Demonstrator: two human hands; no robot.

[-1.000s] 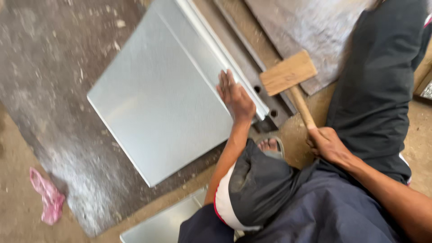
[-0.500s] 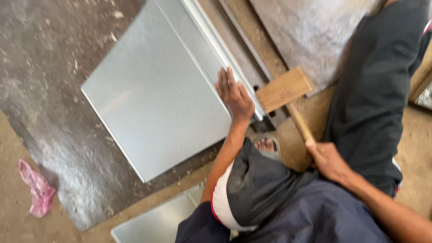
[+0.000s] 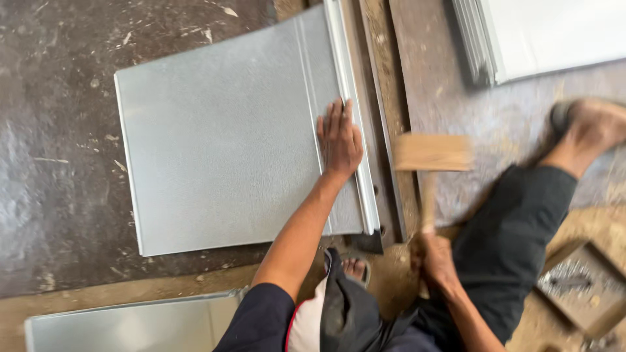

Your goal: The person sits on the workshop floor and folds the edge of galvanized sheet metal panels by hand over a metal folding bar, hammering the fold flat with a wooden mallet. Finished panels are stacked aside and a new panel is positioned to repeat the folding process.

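In the head view, the left hand (image 3: pixel 340 138) lies flat and released, palm down on the metal sheet (image 3: pixel 222 137), near the sheet's folded right edge. The sheet lies on the floor (image 3: pixel 52 163). Right of the sheet, the right hand (image 3: pixel 435 261) is clenched around the handle of a wooden mallet (image 3: pixel 432 154), whose blurred head hangs just beside the folded edge.

Two loose metal sheets (image 3: pixel 222 143) (image 3: pixel 130 326), one stack of sheets (image 3: pixel 548 32), one wooden mallet (image 3: pixel 430 153), two hands (image 3: pixel 340 140) (image 3: pixel 437 261).
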